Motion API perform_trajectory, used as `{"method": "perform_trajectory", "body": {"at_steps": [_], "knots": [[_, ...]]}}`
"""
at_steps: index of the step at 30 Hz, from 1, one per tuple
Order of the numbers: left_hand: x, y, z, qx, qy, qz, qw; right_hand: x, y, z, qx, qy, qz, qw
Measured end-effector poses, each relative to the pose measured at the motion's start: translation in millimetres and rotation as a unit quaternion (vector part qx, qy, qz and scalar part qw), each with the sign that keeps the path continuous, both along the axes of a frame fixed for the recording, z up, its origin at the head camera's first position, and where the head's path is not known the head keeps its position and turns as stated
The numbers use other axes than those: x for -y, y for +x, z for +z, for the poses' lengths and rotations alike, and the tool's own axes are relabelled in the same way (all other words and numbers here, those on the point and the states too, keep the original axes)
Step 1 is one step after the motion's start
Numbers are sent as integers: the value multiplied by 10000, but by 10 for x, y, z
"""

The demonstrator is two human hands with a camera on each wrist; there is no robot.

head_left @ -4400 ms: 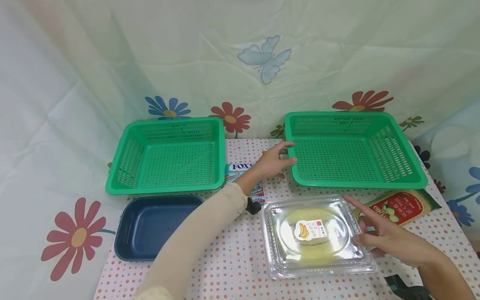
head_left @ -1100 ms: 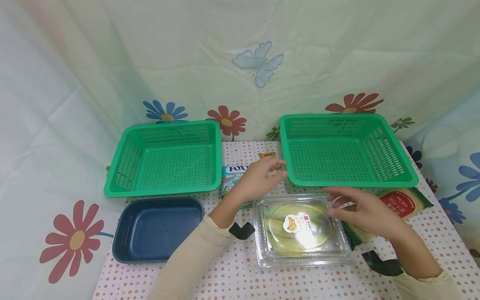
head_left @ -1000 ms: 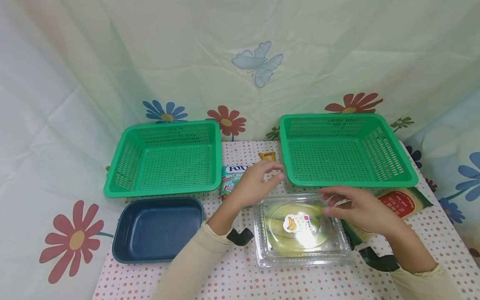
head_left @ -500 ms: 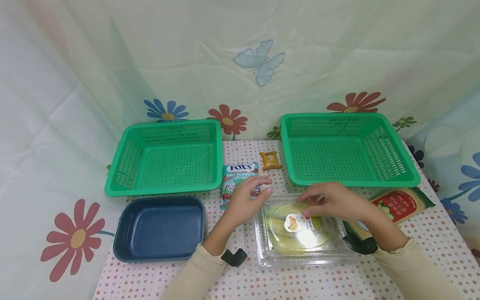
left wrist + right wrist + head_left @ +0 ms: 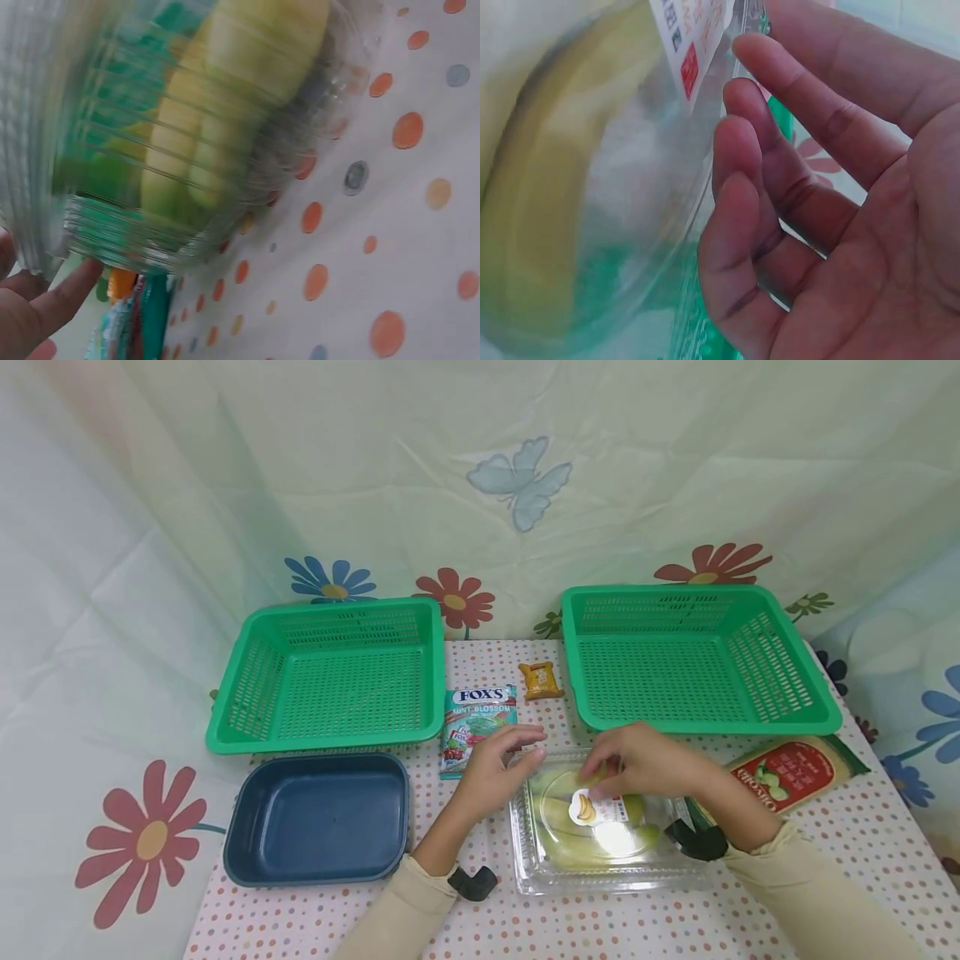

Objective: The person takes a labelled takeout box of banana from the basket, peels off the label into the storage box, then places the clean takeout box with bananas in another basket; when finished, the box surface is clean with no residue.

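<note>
the box (image 5: 592,847) is sitting off the surface's (image 5: 570,931) back edge, probably easing reach for your spread left hand (image 5: 491,770) and right hand (image 5: 647,763).

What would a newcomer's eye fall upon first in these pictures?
The left green basket and the right green basket catch the eye first, standing apart at the back of the dotted tablecloth. Next comes the clear plastic box of bananas in front, with the left hand by its back-left corner and the right hand over its top.
</note>
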State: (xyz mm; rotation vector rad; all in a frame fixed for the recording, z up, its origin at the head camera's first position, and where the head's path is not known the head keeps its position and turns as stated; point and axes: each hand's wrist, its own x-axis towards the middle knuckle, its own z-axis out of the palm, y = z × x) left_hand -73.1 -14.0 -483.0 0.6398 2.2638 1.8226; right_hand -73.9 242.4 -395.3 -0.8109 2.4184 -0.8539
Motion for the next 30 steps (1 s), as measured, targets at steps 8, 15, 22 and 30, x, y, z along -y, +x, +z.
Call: {"method": "perform_trajectory", "body": {"at_steps": [8,15,22,30], "knots": [[-14,-21,-112,124,215,-196,9995,80,19,-2,100,175,-314,9993],[-4,-40,-198,401,301,-316,9982,114,33,-25,260,201,-535,9980],[8,-67,-284,558,357,-548,9963,119,31,-36,274,297,-609,9973],[16,-70,-293,488,505,-843,9940,135,36,-33,198,418,-608,9971]]}}
